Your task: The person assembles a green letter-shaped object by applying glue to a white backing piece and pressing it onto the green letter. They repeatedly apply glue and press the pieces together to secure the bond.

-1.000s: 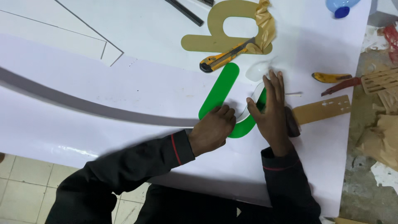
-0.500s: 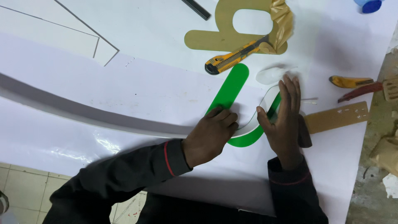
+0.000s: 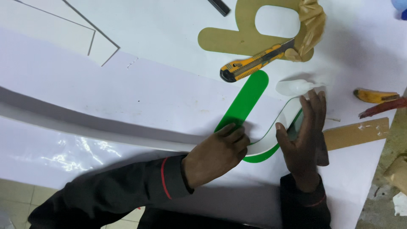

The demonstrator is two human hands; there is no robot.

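White sheet (image 3: 127,89) covers the desk, widest thing in view; a grey fold runs across it from 9 o'clock toward centre. At 12 o'clock a tan cut-out letter (image 3: 237,38) lies flat, crumpled brown tape at its right end. Below it, toward centre, the green letter (image 3: 246,101) lies flat on the sheet, a long straight bar that curves into a hook at 4 o'clock; a white strip (image 3: 288,116) stands on edge along the inside of that curve.

My left hand (image 3: 216,154) presses fingers down, closed flat, on the lower end of the green bar. My right hand (image 3: 303,140) is spread, palm against the white strip, holding it to the curve.

Yellow utility knife (image 3: 254,63) rests just above the bar's top, blade toward the tape. Small clear bottle (image 3: 296,87) at 2 o'clock. Tan ruler-like strip (image 3: 356,133) at 3 o'clock.

Step in hand, as I judge it: seating the strip along the curve. Next calls for steady pressure, walking fingers along without letting it spring off.
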